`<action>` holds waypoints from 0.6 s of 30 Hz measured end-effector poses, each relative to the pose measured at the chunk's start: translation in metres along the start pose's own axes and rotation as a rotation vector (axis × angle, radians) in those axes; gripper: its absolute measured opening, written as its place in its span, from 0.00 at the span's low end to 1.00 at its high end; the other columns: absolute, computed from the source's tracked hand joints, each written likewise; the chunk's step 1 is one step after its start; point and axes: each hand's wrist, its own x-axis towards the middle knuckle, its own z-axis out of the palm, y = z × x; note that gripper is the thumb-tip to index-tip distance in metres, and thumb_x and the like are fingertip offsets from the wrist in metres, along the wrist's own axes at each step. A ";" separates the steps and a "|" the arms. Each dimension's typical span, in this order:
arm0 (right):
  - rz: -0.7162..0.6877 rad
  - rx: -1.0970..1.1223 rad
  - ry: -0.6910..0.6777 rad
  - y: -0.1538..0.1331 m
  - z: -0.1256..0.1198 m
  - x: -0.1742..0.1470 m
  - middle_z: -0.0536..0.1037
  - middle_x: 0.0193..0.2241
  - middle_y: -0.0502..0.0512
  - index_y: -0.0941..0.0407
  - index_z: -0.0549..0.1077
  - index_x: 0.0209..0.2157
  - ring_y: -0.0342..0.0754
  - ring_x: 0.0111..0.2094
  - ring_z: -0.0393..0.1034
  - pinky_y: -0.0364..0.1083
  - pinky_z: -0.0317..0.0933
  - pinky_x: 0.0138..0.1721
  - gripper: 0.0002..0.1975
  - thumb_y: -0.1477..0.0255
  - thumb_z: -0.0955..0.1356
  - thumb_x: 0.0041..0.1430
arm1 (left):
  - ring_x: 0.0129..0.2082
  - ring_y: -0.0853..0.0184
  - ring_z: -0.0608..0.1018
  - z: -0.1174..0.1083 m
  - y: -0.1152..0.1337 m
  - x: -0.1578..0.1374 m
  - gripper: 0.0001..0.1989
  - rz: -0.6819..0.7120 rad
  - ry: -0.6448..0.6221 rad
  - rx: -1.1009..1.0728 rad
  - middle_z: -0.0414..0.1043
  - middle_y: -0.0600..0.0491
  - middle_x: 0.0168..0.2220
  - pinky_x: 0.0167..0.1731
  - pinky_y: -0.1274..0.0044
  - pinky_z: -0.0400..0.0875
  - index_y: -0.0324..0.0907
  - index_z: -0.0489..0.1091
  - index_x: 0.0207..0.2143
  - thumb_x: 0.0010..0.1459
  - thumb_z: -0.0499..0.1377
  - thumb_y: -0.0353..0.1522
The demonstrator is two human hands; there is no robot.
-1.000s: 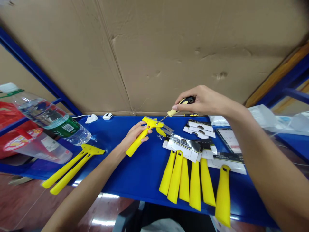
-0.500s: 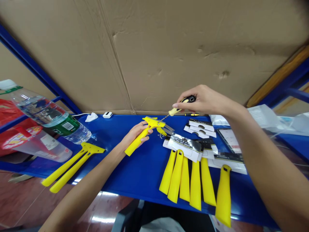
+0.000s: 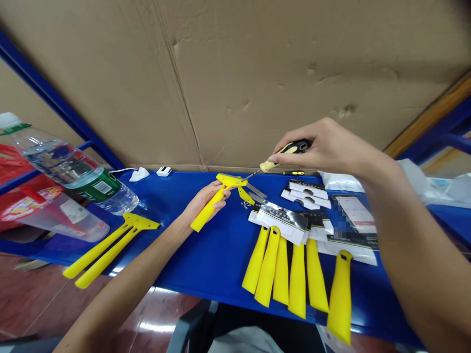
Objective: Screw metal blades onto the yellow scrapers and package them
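My left hand point(image 3: 206, 198) is closed round a yellow scraper point(image 3: 208, 210), its wide head pointing away from me. In my right hand point(image 3: 312, 147) is a screwdriver point(image 3: 274, 163) with a cream and black handle, its shaft slanting down left to the scraper's head, at or close to a screw there. Just right of that head lie a loose yellow head piece point(image 3: 246, 196), thin metal blades point(image 3: 256, 190) and several tiny screws point(image 3: 244, 205). Whether the tip sits in the screw is too small to tell.
Several yellow scrapers with cardboard sleeves point(image 3: 281, 220) lie front right. Two bare yellow scrapers point(image 3: 110, 250) lie left, by a water bottle point(image 3: 91, 181) and plastic cup point(image 3: 73, 215). Beyond the sleeves are a phone point(image 3: 355, 213) and a second screwdriver point(image 3: 294, 173). Cardboard point(image 3: 239, 83) stands behind the blue table point(image 3: 206, 274).
My right hand and the screwdriver have moved slightly up and right. The scraper in my left hand has shifted a little up and left. Both grips stay closed.
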 end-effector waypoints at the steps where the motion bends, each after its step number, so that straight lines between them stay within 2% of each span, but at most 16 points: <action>1: -0.010 0.002 -0.003 -0.001 0.001 0.000 0.85 0.31 0.55 0.48 0.86 0.38 0.54 0.32 0.74 0.52 0.57 0.31 0.29 0.38 0.70 0.60 | 0.32 0.72 0.78 0.000 0.000 0.000 0.10 0.000 0.007 -0.002 0.72 0.45 0.46 0.16 0.87 0.61 0.42 0.64 0.43 0.64 0.58 0.21; 7: -0.045 0.021 -0.018 0.001 0.005 0.003 0.85 0.33 0.55 0.48 0.86 0.39 0.53 0.32 0.73 0.52 0.58 0.35 0.24 0.43 0.71 0.62 | 0.32 0.72 0.78 0.000 -0.001 0.000 0.09 0.001 -0.003 -0.005 0.72 0.45 0.45 0.16 0.87 0.61 0.42 0.64 0.44 0.65 0.57 0.21; 12: -0.043 0.033 -0.048 -0.001 0.008 0.005 0.86 0.34 0.54 0.48 0.86 0.38 0.53 0.33 0.75 0.51 0.59 0.35 0.24 0.43 0.71 0.63 | 0.32 0.71 0.78 -0.001 -0.001 0.000 0.11 0.012 -0.015 0.011 0.73 0.45 0.44 0.16 0.87 0.61 0.41 0.65 0.45 0.64 0.58 0.21; 18: -0.031 0.015 -0.055 -0.001 0.010 0.005 0.86 0.34 0.55 0.49 0.86 0.39 0.53 0.32 0.75 0.51 0.60 0.35 0.25 0.42 0.70 0.63 | 0.32 0.72 0.77 0.002 -0.002 -0.002 0.13 0.039 -0.039 0.056 0.74 0.42 0.49 0.16 0.87 0.61 0.40 0.68 0.47 0.62 0.61 0.21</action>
